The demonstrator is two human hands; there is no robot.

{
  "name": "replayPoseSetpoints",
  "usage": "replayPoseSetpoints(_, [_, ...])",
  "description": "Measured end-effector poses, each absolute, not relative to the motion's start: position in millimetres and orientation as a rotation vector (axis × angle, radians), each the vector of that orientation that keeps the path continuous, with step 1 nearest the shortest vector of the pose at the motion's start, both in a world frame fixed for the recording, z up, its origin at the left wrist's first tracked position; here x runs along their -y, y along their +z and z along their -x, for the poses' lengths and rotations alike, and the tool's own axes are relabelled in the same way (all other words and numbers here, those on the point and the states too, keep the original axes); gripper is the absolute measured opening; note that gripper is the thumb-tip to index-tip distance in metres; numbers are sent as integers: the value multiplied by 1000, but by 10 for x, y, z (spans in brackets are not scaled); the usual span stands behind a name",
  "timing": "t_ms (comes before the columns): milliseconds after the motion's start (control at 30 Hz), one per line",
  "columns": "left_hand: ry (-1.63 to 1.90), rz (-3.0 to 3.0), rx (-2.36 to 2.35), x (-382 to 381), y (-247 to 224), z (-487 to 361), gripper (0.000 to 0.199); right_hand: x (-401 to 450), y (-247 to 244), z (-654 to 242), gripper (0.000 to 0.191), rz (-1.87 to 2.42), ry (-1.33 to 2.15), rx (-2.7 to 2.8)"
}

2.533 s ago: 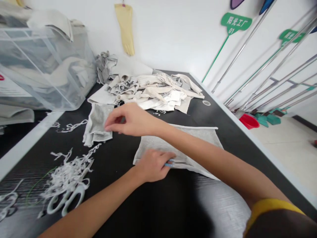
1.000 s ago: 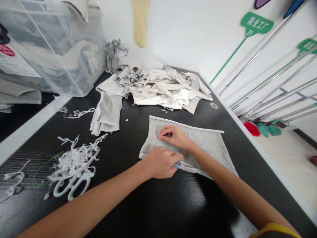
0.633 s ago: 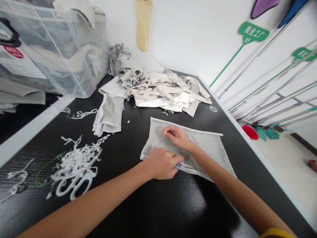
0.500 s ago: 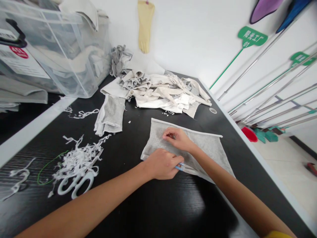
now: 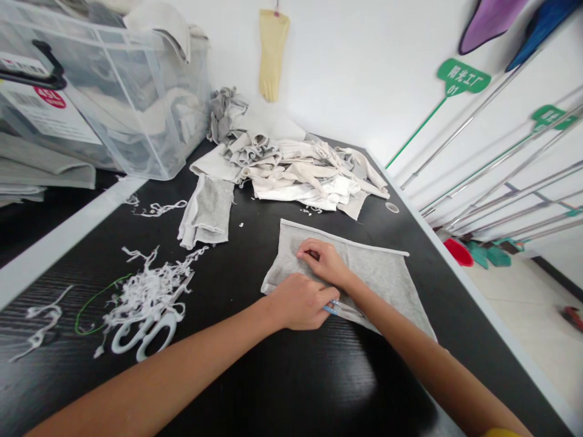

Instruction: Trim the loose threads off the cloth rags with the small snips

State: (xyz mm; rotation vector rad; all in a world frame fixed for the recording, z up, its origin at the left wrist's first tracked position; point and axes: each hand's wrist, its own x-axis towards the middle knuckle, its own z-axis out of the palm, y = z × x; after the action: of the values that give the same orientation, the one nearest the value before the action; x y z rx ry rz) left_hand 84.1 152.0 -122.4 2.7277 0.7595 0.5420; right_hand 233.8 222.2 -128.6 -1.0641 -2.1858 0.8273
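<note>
A light grey piece of cloth point(image 5: 387, 273) with a white rolled edge lies flat on the black table. My left hand point(image 5: 303, 301) is closed around small blue-handled scissors point(image 5: 331, 307) at the cloth's near edge. Their metal blades point right, partly hidden by my right forearm. Over the cloth's left half, my right hand point(image 5: 324, 262) has its fingers curled into a pinch; whatever they hold is too small to make out. White-handled scissors point(image 5: 144, 334) lie at the left, partly under a heap of white thread scraps point(image 5: 146, 291).
A folded grey cloth point(image 5: 207, 209) lies beyond the scraps, before a pile of pale cloths point(image 5: 296, 167). At the back left stands a clear plastic bin point(image 5: 150, 139) with fabric inside. A yellow glove point(image 5: 273, 54) hangs on the wall; mop poles point(image 5: 473, 130) lean at the right.
The view has shifted slightly. My right hand has moved a little to the left over the cloth, while my left hand keeps its hold on the scissors.
</note>
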Motion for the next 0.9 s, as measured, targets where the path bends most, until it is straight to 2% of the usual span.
replayPoseSetpoints(167, [533,-2730,-767,-1519,-1194,-844,19,-2243,-1241,-2370,16,1186,960,1997])
replayPoseSetpoints(300, [525,-2732,-776,-1511,-1187,-839,19,-2308,-896,-2310,22,1180,963,1873])
replayPoseSetpoints(467, [503,-2729,-764,-1508,-1186,-831,23,-2403,-284,-1727,12,921,948,2013])
replayPoseSetpoints(600, [482,-2723,-740,-1526,-1172,-826,25,-2464,-183,-948,6,618,922,2326])
replayPoseSetpoints(767, [475,-2713,-721,-1542,-1159,-816,26,-2515,-246,-500,29,288,1084,2641])
replayPoseSetpoints(833, [479,-2708,-729,-1534,-1162,-817,25,-2538,-193,-664,37,359,1053,2540])
replayPoseSetpoints(900, [488,-2704,-739,-1523,-1166,-822,24,-2557,-121,-1005,36,520,1010,2377])
